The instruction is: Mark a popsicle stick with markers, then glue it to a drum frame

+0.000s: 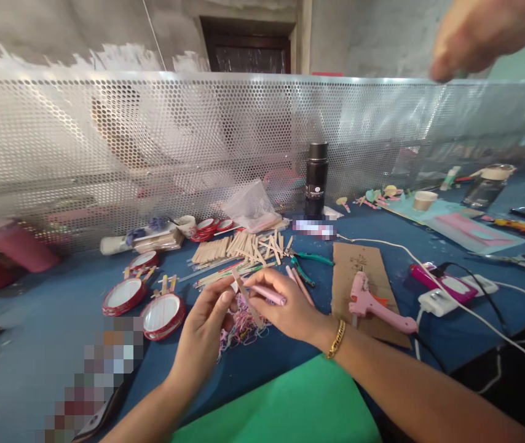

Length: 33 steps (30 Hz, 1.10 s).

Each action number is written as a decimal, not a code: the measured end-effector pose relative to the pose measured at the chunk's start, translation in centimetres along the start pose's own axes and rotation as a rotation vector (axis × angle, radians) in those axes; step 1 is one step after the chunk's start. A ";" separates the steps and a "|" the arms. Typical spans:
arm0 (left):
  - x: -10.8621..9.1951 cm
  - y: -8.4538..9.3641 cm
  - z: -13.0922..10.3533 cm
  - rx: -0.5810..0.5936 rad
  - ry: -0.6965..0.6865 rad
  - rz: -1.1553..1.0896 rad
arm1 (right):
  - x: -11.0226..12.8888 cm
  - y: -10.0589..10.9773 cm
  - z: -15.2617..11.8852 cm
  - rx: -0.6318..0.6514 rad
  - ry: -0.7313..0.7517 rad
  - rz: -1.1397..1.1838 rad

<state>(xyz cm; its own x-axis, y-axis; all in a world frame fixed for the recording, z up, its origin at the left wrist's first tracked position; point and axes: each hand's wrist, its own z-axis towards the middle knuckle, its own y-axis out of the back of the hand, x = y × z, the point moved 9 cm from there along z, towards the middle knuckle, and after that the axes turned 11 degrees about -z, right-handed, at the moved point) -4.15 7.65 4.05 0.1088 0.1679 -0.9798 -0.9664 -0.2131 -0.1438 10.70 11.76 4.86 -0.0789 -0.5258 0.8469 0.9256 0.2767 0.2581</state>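
Observation:
Near the table's middle, my left hand (211,312) has its fingers closed near the upper end of a flat wooden stick (243,288); something small and white shows at its fingertips. My right hand (290,307) is wrapped round a pink pen (269,293) and also touches the stick's lower part. Beneath both hands lies a tangle of colourful yarn (244,329). Just beyond them are a pile of wooden sticks (248,246) and teal-handled pliers (311,258). Green sheet material (281,409) lies in front of my forearms.
A pink glue gun (373,301) rests on cardboard (343,271) at the right, near white cables. Round red-rimmed pieces (163,315) lie left. A black bottle (316,181) stands before the perforated metal screen (174,135). Another person's hand (484,40) hovers at the upper right.

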 end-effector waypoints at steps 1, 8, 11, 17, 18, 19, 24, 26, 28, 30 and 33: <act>0.3 -0.1 0.1 0.011 0.036 -0.019 | -0.1 -0.5 -0.1 0.022 -0.002 -0.006; 1.5 0.2 0.7 0.011 0.097 -0.073 | -0.2 -1.2 -0.2 0.082 -0.013 0.007; 1.2 0.5 1.0 -0.008 0.056 -0.110 | -0.3 1.9 0.7 -0.045 -0.028 0.024; 1.8 0.0 0.8 0.005 0.120 -0.190 | -2.6 6.5 2.0 -0.139 -0.161 -0.281; 2.1 -0.1 0.7 0.003 0.139 -0.191 | -2.7 6.3 2.0 -0.105 -0.145 -0.418; 2.2 -0.2 0.6 0.001 0.151 -0.192 | -2.8 5.9 2.0 -0.072 -0.125 -0.545; 2.8 -0.4 0.4 0.012 0.196 -0.217 | -3.4 3.1 2.0 0.044 -0.002 -0.873; 3.1 -0.4 0.4 0.007 0.225 -0.233 | -3.4 1.8 2.1 0.083 0.060 -0.924; 3.2 -0.4 0.4 -0.006 0.242 -0.247 | -3.3 0.6 2.3 0.130 0.110 -0.997; 3.3 -0.4 0.4 -0.012 0.247 -0.261 | -3.3 -0.5 2.6 0.198 0.138 -1.076; 3.4 -0.7 0.2 0.009 0.278 -0.304 | -3.2 -1.9 3.3 0.301 0.160 -1.193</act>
<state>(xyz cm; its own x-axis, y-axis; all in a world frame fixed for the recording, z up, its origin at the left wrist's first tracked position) -3.11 8.54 0.81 0.4477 -0.0446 -0.8931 -0.8822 -0.1854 -0.4329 7.96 15.63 3.18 -0.7478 -0.6620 -0.0512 0.1827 -0.2793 0.9427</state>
